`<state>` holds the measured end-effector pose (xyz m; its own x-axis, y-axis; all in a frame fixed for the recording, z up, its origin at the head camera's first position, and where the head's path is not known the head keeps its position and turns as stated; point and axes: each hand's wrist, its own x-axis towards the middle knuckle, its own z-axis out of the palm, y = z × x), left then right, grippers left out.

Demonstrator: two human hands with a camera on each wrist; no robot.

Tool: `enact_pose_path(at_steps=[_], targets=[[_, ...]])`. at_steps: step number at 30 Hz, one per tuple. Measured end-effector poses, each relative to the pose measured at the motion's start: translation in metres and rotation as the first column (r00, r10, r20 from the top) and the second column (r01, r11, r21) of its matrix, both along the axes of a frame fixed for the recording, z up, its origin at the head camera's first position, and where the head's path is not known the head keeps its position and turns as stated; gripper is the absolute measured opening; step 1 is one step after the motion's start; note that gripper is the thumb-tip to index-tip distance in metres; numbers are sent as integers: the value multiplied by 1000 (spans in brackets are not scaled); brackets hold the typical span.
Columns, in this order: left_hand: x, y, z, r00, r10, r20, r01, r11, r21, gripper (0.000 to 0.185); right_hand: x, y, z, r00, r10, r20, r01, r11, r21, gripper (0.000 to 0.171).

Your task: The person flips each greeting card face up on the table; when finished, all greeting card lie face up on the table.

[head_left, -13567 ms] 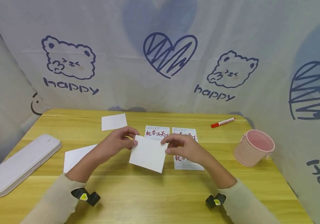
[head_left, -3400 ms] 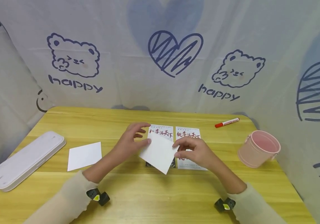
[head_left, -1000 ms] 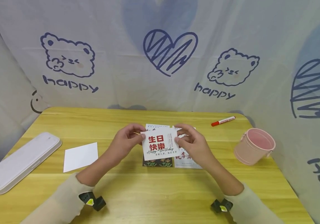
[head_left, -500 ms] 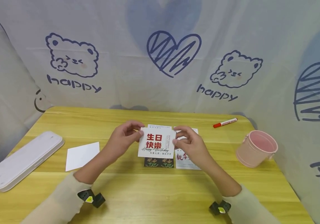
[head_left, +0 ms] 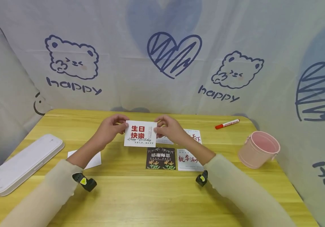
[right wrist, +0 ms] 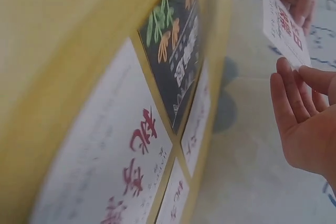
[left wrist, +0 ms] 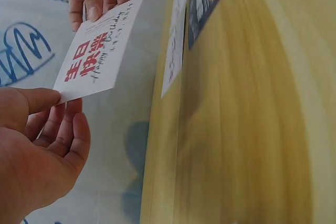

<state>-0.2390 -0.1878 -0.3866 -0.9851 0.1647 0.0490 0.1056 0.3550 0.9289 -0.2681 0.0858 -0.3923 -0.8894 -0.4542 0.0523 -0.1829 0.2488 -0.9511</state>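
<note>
Both hands had the birthday card (head_left: 140,137) in the air, printed side up: left hand (head_left: 109,130) pinched its left edge, right hand (head_left: 168,129) pinched its right edge, thumbs on top and fingers underneath (the wrist views confirmed a clear gap between card and counter (head_left: 151,195)). It hung just past the laid-out cards, toward the backdrop, not yet set down.

Progress, as I judged it: partway through turning cards printed side up.
- Already face up on the counter, just short of the hands: black thank-you card (head_left: 161,158) and red-lettered card (head_left: 187,160), side by side.
- Two more printed cards sat under and beside the right hand: one (head_left: 194,136) to its right, one (head_left: 164,140) mostly hidden beneath it.
- Left to do: blank white card (head_left: 94,160) near the left forearm, blank side up, partly covered by the sleeve.

Counts:
- Cards: 6 total (1 held, 4 printed side up on the counter, 1 blank side up).
- Red marker (head_left: 226,124): 1, well off to the right of the hands.
- Pink bucket (head_left: 258,149): 1, far right.
- White pencil case (head_left: 20,164): 1, far left, closed.
</note>
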Motion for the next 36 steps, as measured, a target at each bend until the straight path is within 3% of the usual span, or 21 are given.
enact_pose_path(at_steps=[8,13,16,22,28,36], targets=[[-40,-21,-11,997,12,74,-4,995,-99,30,-39,-28,-13,997,2,81,-7,999,52,39],[-59,-28,-20,993,24,112,-7,989,-147,31,-60,-43,-19,995,-2,95,-8,995,103,38],[-65,-32,-23,992,34,123,-14,986,-163,32,-68,-51,-21,997,-3,76,-9,987,159,36],[-72,-39,-28,987,40,156,-10,981,-192,32,-75,-59,-22,999,-18,-45,31,947,320,27],[-79,-41,-32,992,5,124,31,957,-289,30,-82,-61,-25,997,-14,-76,41,928,370,28],[-87,-45,-46,996,-47,80,73,926,-370,26,-91,-63,-42,994,-6,-108,57,878,475,23]])
